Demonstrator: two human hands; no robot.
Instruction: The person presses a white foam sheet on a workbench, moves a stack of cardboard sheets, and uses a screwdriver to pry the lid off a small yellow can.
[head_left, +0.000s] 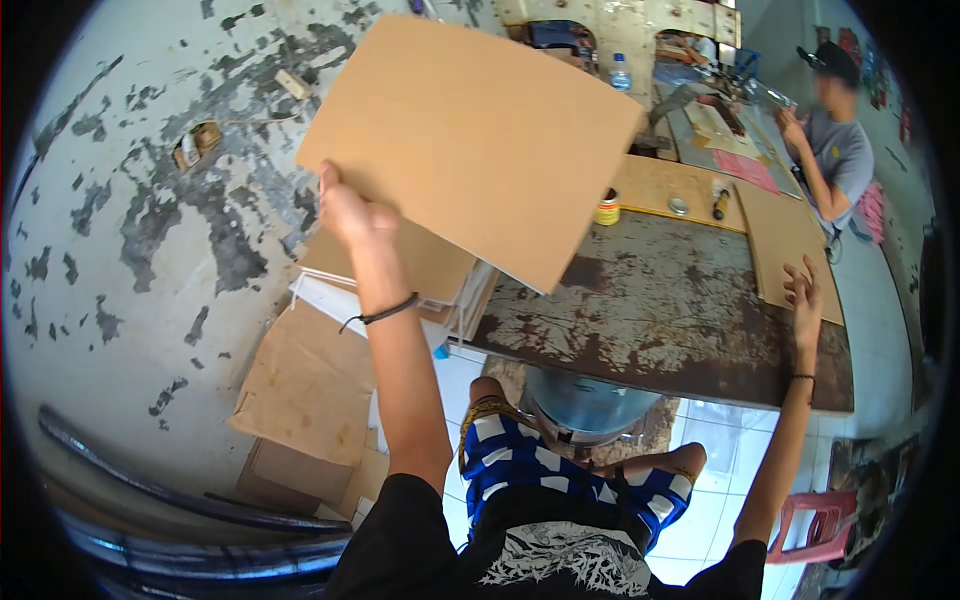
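Note:
My left hand [357, 215] grips the lower left edge of a large tan cardboard sheet [470, 135], which is held tilted above the table. Below that sheet a stack of similar boards [400, 262] sits at the table's left end. Over at the right, my right hand [802, 290] is above the near end of another tan board [785, 245] lying on the table; its fingers are apart and partly bent. Whether the fingertips touch that board I cannot tell.
The worn dark table [640, 310] carries a small yellow tin [608, 208], a round lid [679, 206] and a yellow-black tool [720, 205]. A water bottle [620, 72] stands farther back. A person in grey [840, 140] works at the far right. A red stool [820, 525] stands lower right.

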